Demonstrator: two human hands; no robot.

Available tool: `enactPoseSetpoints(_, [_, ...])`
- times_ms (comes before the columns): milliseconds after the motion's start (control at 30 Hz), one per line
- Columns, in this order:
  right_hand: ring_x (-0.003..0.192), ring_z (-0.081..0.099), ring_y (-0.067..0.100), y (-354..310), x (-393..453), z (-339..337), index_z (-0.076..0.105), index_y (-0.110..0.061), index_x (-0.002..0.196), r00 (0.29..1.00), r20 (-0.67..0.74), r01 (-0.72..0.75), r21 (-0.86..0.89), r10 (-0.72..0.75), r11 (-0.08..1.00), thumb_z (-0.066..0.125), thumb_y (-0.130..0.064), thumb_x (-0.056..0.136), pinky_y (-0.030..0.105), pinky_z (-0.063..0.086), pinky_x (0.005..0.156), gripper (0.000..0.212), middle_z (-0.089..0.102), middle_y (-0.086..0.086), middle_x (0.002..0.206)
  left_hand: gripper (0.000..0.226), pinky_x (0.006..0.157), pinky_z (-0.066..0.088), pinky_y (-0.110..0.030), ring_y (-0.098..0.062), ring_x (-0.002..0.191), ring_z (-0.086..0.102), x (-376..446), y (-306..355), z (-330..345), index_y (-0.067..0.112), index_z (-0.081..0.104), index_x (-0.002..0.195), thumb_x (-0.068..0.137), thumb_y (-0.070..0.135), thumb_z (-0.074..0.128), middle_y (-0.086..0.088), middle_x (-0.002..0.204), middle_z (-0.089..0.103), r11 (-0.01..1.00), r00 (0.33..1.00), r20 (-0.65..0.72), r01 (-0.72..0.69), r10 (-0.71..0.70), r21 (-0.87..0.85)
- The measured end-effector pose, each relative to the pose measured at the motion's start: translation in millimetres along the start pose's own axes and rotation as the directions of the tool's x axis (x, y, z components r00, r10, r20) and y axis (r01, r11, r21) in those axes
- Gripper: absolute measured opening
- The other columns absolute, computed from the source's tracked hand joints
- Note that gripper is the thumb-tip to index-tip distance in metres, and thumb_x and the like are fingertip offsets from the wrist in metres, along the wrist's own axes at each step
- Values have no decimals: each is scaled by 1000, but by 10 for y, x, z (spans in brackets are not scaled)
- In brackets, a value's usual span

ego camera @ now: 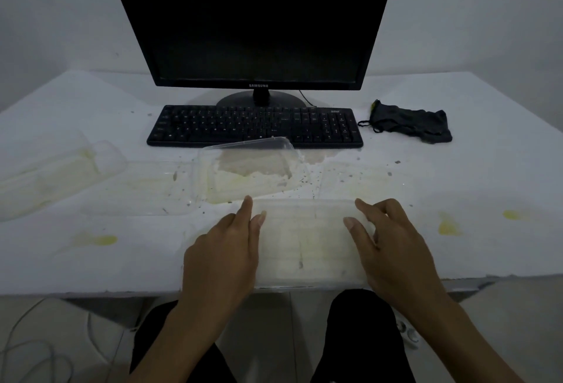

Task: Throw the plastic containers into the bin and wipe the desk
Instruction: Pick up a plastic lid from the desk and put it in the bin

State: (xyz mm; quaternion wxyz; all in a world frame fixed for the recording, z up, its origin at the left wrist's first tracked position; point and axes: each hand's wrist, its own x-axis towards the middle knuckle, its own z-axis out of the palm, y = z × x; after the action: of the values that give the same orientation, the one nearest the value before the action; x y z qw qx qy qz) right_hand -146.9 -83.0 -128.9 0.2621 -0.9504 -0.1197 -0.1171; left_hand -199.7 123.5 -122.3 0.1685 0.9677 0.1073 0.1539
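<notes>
Hands: left hand point(221, 248) and right hand point(393, 248) clasp the two short ends of the near container point(307, 239), thumbs over the rim, fingers wrapped round the sides.
Near container: clear plastic, on the front edge of the desk point(502, 169); pale smeared residue inside, no solid food visible.
Step advice: lift level and keep the open side up — tilting would likely drip residue onto lap or floor. Thin walls probably flex, so squeeze lightly.
Middle container: tipped container point(253, 166) just in front of the keyboard point(254, 125), whitish-yellow leftovers inside, puddle around it.
Left container: left container point(51, 169), yellow streaks.
Wiping: dark cloth point(411, 125) right of the keyboard; yellow spots on the desk.
Bin: not in view.
Monitor: monitor point(253, 17) off.
</notes>
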Motion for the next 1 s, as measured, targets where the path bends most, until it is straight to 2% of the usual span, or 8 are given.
enactPoseSetpoints(100, [80,55,11,-41,6,-7,48,-21,134,1000,12,-1,-7,1,1000,28,-58,85,27,47,70,65,47,-7,116,65,73,49,-32,-20,84,65,-22,-24,-20,23,40,139,92,55,8,1,101,69,1000,1000,-8,12,-12,8])
enactPoseSetpoints(300, [107,49,17,-64,94,-143,50,-18,131,997,54,52,-29,-50,998,29,-69,80,29,44,79,76,42,-2,127,68,81,48,-34,-22,108,55,48,41,-175,26,35,142,89,60,11,-4,131,48,991,996,88,7,-19,132])
enactPoseSetpoints(400, [114,39,16,-125,116,-165,47,-20,134,993,49,109,-59,-106,992,27,-76,80,33,45,84,81,41,-3,129,80,109,26,-43,-19,139,20,113,4,-239,32,14,147,79,71,-4,4,155,15,996,980,190,-73,62,51])
enactPoseSetpoints(533, [103,44,23,-199,126,-54,51,-18,130,976,107,209,-237,-188,949,21,-73,81,38,46,75,79,49,3,123,88,114,-2,-43,-4,140,-18,112,4,-155,32,2,147,71,71,-18,14,155,-10,944,896,354,-317,266,94])
enactPoseSetpoints(700, [91,51,24,-222,110,1,58,-19,122,977,88,212,-377,-193,901,23,-67,86,35,39,67,69,57,2,116,66,98,34,-55,-17,136,31,97,-74,-18,14,34,140,97,57,8,-2,146,40,909,892,330,-379,308,176])
enactPoseSetpoints(767, [91,51,23,-220,117,20,58,-21,121,979,71,203,-375,-190,904,25,-66,86,35,38,68,66,58,1,116,64,95,39,-57,-19,132,40,95,-90,21,13,35,139,98,55,11,-2,143,44,912,898,318,-370,303,176])
enactPoseSetpoints(933, [99,44,20,-202,87,54,56,-25,124,986,36,165,-261,-161,951,24,-66,87,34,35,73,64,53,-4,122,73,112,-15,-39,4,134,-29,85,-85,51,34,-25,135,72,72,-23,19,146,-25,953,908,311,-303,280,28])
enactPoseSetpoints(1000, [105,41,17,-166,63,43,53,-24,128,994,-14,106,-112,-108,988,30,-64,87,32,36,80,62,48,-5,124,72,113,-17,-35,7,131,-32,59,-73,37,37,-24,135,73,73,-14,21,148,-25,963,918,289,-260,271,-78])
